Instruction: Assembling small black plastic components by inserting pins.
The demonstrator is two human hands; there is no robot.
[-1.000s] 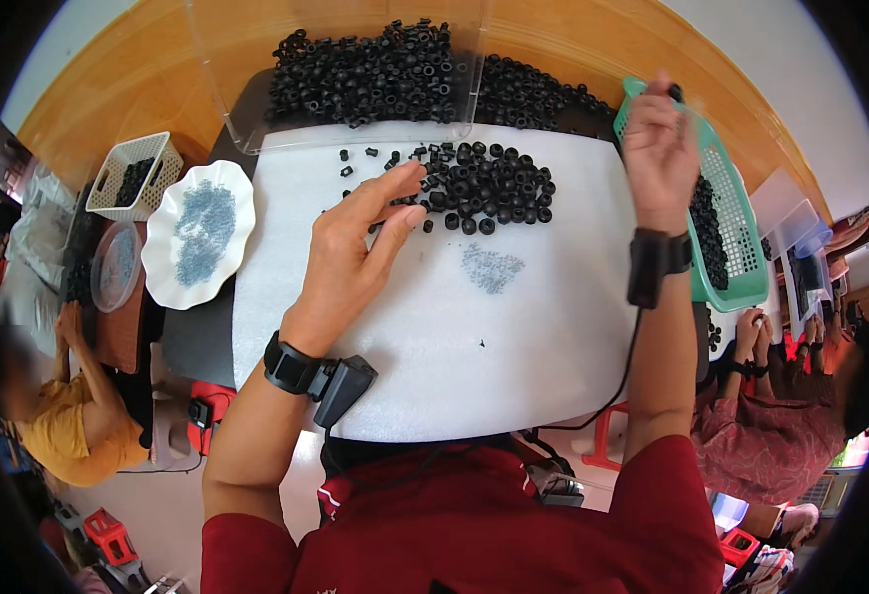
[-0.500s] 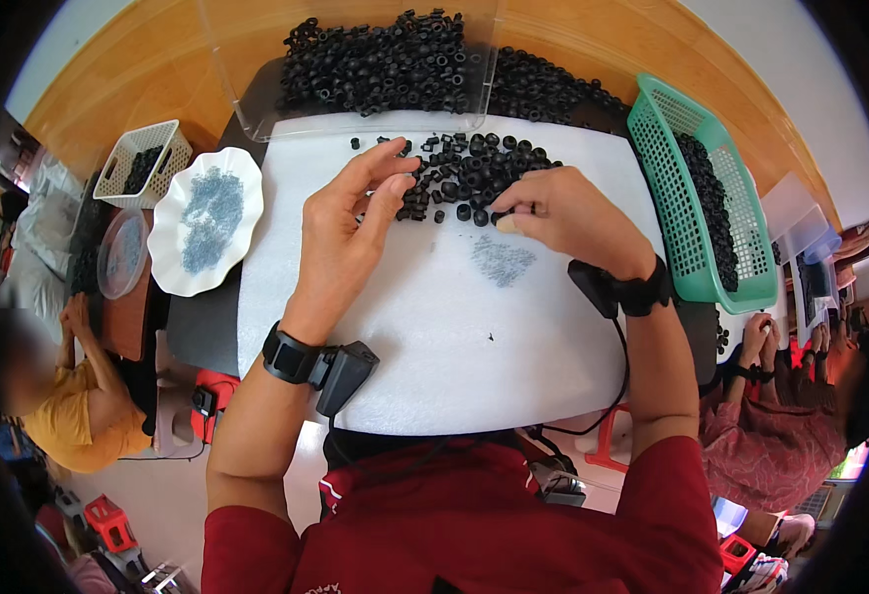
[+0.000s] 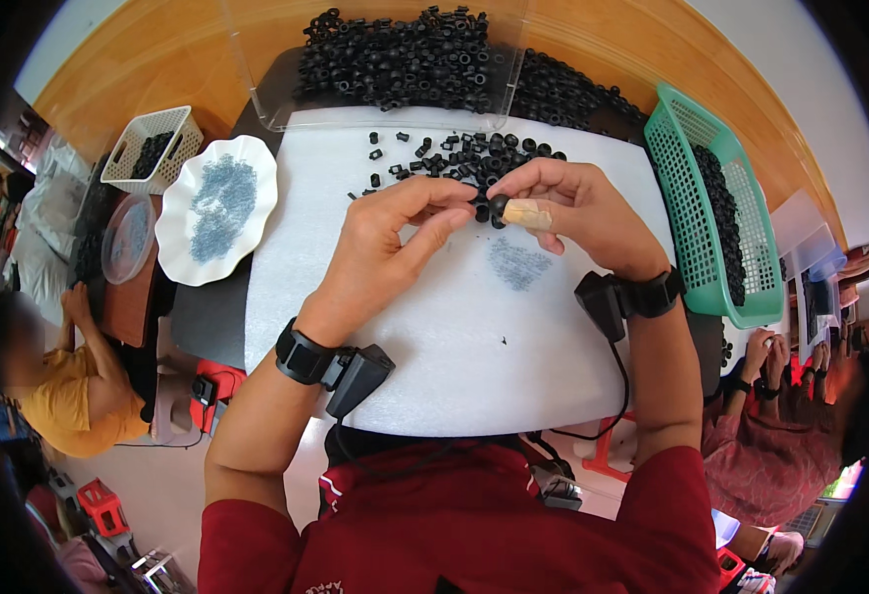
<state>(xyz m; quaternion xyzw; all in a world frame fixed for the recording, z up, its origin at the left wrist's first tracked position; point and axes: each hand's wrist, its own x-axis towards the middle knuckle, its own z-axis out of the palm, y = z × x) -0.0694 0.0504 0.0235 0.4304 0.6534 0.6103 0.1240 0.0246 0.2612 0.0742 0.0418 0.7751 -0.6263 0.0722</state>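
My right hand (image 3: 578, 213) pinches a round black cap (image 3: 499, 206) between thumb and forefinger. Tan tape wraps its thumb. Facing it, my left hand (image 3: 375, 243) has thumb and fingertips drawn together close to the cap. Whatever lies between those fingertips is too small and hidden to make out. Just beyond both hands lies a loose pile of black caps and short black sleeves (image 3: 444, 158). A small heap of clear bluish bits (image 3: 518, 262) rests on the white foam sheet (image 3: 434, 366), nearer to me than my right hand.
A clear bin (image 3: 395, 111) of black parts stands at the back. On the left are a white scalloped dish (image 3: 172, 223) of bluish bits, a white basket (image 3: 182, 148) and a round tub (image 3: 115, 277). A green basket (image 3: 672, 188) stands right. Co-workers sit on both sides.
My right hand has lifted a black cap off the pile's near edge. My left hand has moved right, its fingers now closed together beside the right fingertips. The view has shifted slightly.
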